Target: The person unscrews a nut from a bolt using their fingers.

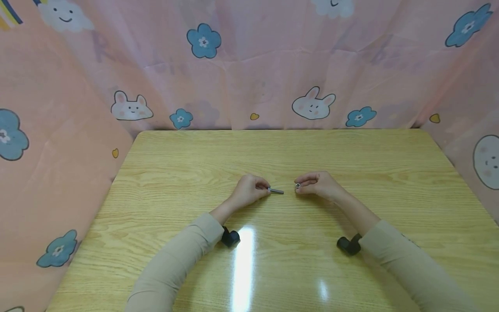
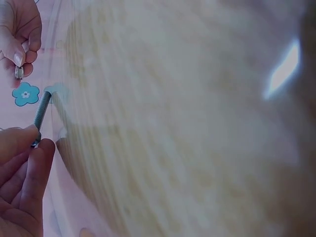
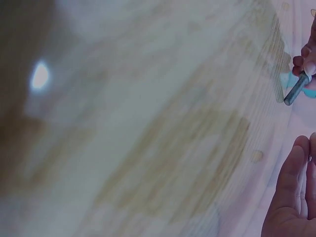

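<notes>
My left hand (image 1: 248, 190) pinches a metal bolt (image 1: 277, 191) at its head, between thumb and fingertips. The threaded shank points right, toward the other hand; in the left wrist view the bolt (image 2: 43, 112) shows its thread. Facing it, my right hand (image 1: 319, 184) pinches a small metal nut (image 1: 298, 185) whose hole shows in the head view. A short gap separates the bolt's tip from the nut. The right wrist view shows the bolt (image 3: 296, 90) too, while the fingers there hide most of the nut.
Beneath both hands lies a wood-grain table (image 1: 187, 160) with a glare streak near its front. A pink printed curtain (image 1: 249, 78) hangs behind it and along the sides. Black wrist cameras (image 1: 231, 237) sit below each cuff.
</notes>
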The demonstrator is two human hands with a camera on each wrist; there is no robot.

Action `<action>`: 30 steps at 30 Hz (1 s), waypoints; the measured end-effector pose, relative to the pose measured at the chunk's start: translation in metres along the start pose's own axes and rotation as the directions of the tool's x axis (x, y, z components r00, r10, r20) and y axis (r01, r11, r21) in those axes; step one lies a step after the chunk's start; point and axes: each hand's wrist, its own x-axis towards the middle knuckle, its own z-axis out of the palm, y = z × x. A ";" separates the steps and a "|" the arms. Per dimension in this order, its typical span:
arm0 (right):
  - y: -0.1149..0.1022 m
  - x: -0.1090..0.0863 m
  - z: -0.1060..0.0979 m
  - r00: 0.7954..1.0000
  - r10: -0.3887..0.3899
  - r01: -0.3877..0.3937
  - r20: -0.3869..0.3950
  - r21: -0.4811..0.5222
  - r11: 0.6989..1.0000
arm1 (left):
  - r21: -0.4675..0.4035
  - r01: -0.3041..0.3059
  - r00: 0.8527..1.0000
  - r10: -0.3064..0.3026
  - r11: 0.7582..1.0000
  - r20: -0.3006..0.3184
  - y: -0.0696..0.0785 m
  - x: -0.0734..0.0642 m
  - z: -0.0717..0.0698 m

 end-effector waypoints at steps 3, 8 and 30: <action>0.000 0.000 0.000 1.000 -0.001 0.001 0.000 0.004 1.000 | 0.017 0.003 1.000 -0.003 1.000 0.001 0.000 0.000 0.000; 0.000 0.000 0.000 1.000 -0.003 0.003 0.001 0.022 1.000 | 0.047 -0.003 1.000 0.003 0.999 0.004 0.001 0.000 0.000; -0.003 -0.002 0.006 0.998 0.034 -0.025 0.050 -0.182 0.983 | 0.095 0.014 1.000 -0.015 0.995 0.003 -0.002 0.000 -0.001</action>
